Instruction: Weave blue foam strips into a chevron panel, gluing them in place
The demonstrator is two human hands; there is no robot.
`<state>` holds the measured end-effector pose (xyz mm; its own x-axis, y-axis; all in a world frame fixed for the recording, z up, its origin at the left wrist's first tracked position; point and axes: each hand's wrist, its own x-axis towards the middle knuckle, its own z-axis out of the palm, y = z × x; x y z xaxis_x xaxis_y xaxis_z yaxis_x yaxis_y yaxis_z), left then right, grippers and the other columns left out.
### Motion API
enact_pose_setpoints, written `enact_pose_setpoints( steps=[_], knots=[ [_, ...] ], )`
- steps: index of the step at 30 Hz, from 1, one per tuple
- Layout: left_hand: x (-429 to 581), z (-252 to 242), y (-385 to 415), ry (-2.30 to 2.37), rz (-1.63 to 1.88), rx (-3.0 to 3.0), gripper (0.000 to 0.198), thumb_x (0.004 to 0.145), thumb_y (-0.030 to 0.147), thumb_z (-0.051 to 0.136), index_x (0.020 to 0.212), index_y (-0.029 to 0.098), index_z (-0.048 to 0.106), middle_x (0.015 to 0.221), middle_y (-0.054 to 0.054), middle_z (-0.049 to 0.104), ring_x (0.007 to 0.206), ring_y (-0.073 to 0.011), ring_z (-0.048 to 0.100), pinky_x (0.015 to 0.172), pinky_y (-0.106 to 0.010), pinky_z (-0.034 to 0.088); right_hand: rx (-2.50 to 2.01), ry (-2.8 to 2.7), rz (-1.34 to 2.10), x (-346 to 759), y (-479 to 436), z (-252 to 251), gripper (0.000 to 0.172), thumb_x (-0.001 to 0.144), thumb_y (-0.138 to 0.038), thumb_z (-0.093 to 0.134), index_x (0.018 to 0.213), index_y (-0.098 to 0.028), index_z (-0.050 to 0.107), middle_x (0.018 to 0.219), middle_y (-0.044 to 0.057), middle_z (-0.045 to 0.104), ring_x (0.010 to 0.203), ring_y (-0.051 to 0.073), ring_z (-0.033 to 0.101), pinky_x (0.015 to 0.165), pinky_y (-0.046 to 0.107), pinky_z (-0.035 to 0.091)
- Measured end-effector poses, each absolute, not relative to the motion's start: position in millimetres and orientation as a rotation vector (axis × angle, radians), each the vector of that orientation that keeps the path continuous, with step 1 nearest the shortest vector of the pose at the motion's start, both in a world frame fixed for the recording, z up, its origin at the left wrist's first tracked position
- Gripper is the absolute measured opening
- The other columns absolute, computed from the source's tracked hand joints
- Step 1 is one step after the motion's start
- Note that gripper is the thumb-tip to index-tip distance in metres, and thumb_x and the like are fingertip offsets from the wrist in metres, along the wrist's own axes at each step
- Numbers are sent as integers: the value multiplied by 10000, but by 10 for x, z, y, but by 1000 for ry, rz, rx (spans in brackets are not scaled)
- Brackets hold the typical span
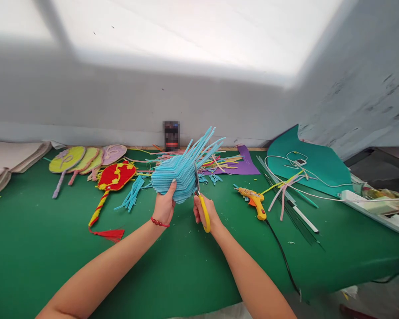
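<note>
My left hand (164, 206) grips the lower edge of a light blue panel (171, 177) made of bent pipe cleaners laid side by side, its thumb on top. Long loose ends of the panel stick out to the upper right. My right hand (206, 212) is closed round yellow-handled scissors (204, 215), whose blades point up at the panel's right edge, among the blue strands. Cut blue pieces (132, 195) lie on the green table left of the panel, and a few more lie behind the scissors.
A red fan (116, 176) with a tassel and several pastel fans (67, 160) lie left. Behind are coloured pipe cleaners (229, 163) and purple sheet (248, 161). A yellow glue gun (254, 201), its black cord, teal sheet (309, 170) and white power strip (375, 210) are right.
</note>
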<state>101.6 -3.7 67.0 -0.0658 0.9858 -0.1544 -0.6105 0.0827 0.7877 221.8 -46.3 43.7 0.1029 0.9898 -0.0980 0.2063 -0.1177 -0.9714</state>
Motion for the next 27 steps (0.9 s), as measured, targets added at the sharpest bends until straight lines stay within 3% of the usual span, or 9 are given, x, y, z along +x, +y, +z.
enact_pose_setpoints(
  steps=[17,27],
  knots=[
    [1037,685,-51,806,1431,548,458,762,244,712,1204,235,590,1289,-43,591,1164,-216,571,1041,-370,430,-1459,-1138,1150,2201,-440,332,471,766,-689,421,687,-234,326,428,-115,323,297,54,315,280,182,305],
    [1039,726,-70,811,1419,509,451,761,227,712,1198,219,598,1282,-50,596,1153,-218,578,1029,-362,443,-1424,-1268,1079,2279,-366,141,537,756,-765,356,741,-229,374,520,-74,418,362,69,385,354,200,373]
  ],
)
